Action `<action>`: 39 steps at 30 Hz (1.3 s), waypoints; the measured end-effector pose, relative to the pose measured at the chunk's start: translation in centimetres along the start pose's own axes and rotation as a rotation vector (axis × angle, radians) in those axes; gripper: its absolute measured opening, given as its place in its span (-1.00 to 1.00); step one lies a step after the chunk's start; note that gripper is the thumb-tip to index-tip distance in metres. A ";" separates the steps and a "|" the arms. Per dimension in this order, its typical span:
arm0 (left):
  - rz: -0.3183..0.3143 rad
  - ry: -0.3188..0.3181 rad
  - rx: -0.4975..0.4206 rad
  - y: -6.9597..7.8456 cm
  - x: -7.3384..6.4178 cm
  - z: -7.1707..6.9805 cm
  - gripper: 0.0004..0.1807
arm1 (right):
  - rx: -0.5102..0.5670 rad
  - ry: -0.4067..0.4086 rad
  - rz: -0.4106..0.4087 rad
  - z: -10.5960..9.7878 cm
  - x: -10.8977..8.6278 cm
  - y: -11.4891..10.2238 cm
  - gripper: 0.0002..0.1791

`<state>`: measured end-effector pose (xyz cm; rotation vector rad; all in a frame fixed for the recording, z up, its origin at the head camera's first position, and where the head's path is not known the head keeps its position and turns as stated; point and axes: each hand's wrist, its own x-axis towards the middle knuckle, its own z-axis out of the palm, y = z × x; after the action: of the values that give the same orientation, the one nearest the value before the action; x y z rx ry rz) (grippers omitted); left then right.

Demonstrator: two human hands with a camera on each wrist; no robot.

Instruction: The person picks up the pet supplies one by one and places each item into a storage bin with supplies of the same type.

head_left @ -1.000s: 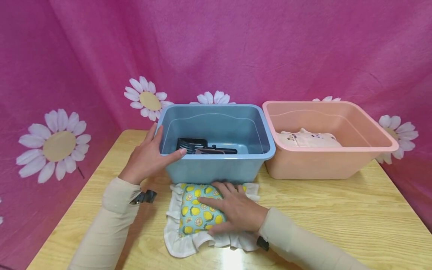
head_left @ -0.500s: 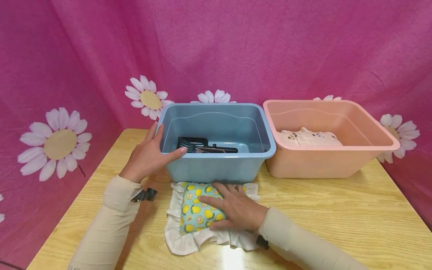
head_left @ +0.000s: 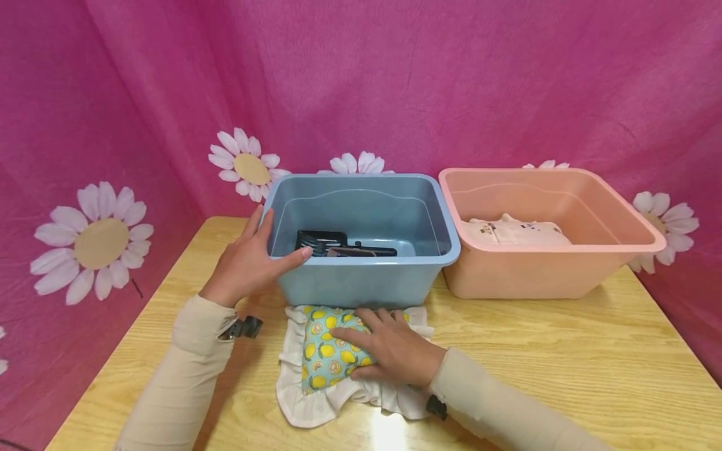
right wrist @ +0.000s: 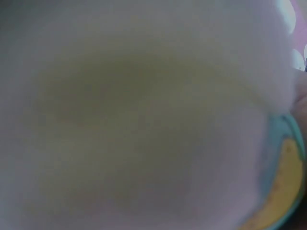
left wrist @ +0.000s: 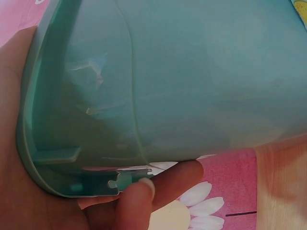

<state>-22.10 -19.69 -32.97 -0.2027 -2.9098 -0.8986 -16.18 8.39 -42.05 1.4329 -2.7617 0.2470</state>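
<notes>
In the head view my left hand [head_left: 244,266] grips the near left corner of a blue plastic bin [head_left: 361,282]. Its thumb lies over the front rim, and the left wrist view shows fingers [left wrist: 177,184] curled under the bin's lip. My right hand [head_left: 395,351] rests with fingers spread on a small cushion [head_left: 329,354] with a lemon print and white ruffled edge, lying flat right before the bin. Black kitchen utensils [head_left: 321,241], one with slots, lie inside the bin beside a brownish piece [head_left: 350,252]. Blurred white ruffle [right wrist: 144,143] fills most of the right wrist view.
A pink bin [head_left: 519,275] stands close on the blue bin's right, holding a cream printed cloth item [head_left: 519,233]. Both stand on a light wooden table [head_left: 564,351]. Behind and to the left hangs a magenta curtain [head_left: 395,81] with white daisies.
</notes>
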 end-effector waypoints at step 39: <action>0.000 -0.012 0.000 0.1 0.0 -0.1 0.23 | 0.062 0.092 -0.053 -0.2 -0.6 0.0 -0.25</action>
<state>-22.13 -19.70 -32.82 -0.2095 -2.9206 -0.9007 -15.82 8.88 -41.88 1.4673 -2.6616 0.3892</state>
